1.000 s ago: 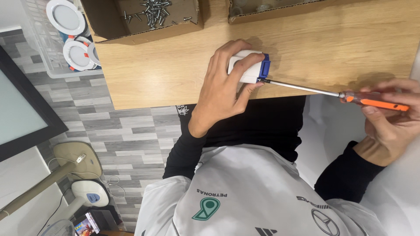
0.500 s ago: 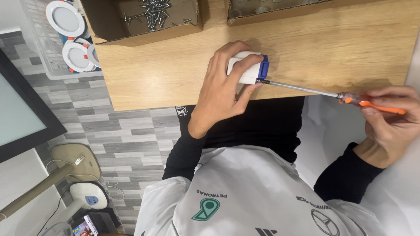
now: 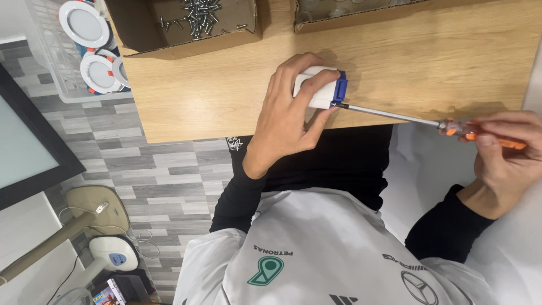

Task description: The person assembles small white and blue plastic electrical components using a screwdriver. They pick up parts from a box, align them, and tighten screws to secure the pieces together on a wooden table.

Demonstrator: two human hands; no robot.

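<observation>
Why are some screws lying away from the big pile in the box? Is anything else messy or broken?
A few screws lie loose, scattered from the main heap of screws in the cardboard box. Nothing else looks spilled or broken: one hand steadies the white and blue part, the other holds the screwdriver.

The pale wooden tabletop [image 3: 429, 62] has a smooth matt finish with fine grain, and on it sits a small white plastic housing with a glossy blue plastic end [image 3: 322, 87], met at its 4 o'clock by the screwdriver's thin shiny metal shaft and translucent orange plastic handle [image 3: 480, 134]. At the table's 11 o'clock an open brown cardboard box [image 3: 186, 48], dull and rough, holds bright metal screws [image 3: 200, 12]. Further toward 10 o'clock lie round white glossy plastic light fittings [image 3: 84, 24].
</observation>
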